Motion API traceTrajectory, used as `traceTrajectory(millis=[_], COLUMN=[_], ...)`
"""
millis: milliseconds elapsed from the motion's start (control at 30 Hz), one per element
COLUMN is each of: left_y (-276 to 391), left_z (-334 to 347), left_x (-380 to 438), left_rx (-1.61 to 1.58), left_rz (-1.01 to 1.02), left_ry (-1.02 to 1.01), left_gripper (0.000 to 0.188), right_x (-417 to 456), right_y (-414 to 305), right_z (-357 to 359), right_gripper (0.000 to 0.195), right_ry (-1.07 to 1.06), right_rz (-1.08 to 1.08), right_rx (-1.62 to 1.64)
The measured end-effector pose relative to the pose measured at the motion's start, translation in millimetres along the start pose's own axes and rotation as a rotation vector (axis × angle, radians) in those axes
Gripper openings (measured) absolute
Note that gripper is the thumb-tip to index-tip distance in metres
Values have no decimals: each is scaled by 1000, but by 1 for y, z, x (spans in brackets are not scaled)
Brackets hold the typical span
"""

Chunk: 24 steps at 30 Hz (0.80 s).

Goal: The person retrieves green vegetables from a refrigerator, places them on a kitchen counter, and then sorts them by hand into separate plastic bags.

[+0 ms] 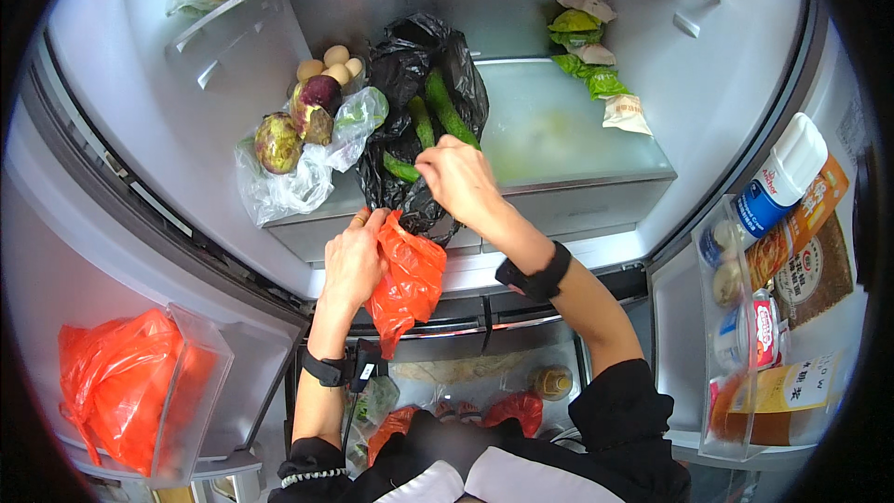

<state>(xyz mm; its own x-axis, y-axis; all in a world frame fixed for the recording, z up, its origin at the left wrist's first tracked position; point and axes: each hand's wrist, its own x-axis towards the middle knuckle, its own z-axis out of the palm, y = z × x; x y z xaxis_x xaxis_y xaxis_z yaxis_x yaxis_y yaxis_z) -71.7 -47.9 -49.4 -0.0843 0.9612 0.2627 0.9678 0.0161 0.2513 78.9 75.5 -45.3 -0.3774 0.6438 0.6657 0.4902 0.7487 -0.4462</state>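
Observation:
My left hand grips the crumpled top of a red plastic bag, which hangs in front of the fridge shelf. My right hand is over an open black plastic bag, its fingers curled close to the cucumbers inside. Whether those fingers pinch anything is hidden from this angle. The black bag lies on the glass shelf, with its near side draped over the front edge. Folds of black plastic partly cover the cucumbers.
Left of the black bag are eggs, purple-green round vegetables and clear plastic bags. Wrapped leafy greens line the right wall. Open doors flank me, holding a red bag and a whipped-cream carton. Below stands a jar.

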Motion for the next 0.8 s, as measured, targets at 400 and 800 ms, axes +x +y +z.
traceTrajectory(millis=[400,800], left_y=[-7,4], left_z=[2,6], left_x=[-8,-4], left_rx=[-46,-65], left_rz=[-11,61], left_ry=[48,52], left_gripper=[47,41], right_x=[45,75], right_y=[-15,10], right_z=[20,5], right_gripper=[38,36], right_ry=[-267,-314], right_rz=[171,424], right_rx=[-239,192])
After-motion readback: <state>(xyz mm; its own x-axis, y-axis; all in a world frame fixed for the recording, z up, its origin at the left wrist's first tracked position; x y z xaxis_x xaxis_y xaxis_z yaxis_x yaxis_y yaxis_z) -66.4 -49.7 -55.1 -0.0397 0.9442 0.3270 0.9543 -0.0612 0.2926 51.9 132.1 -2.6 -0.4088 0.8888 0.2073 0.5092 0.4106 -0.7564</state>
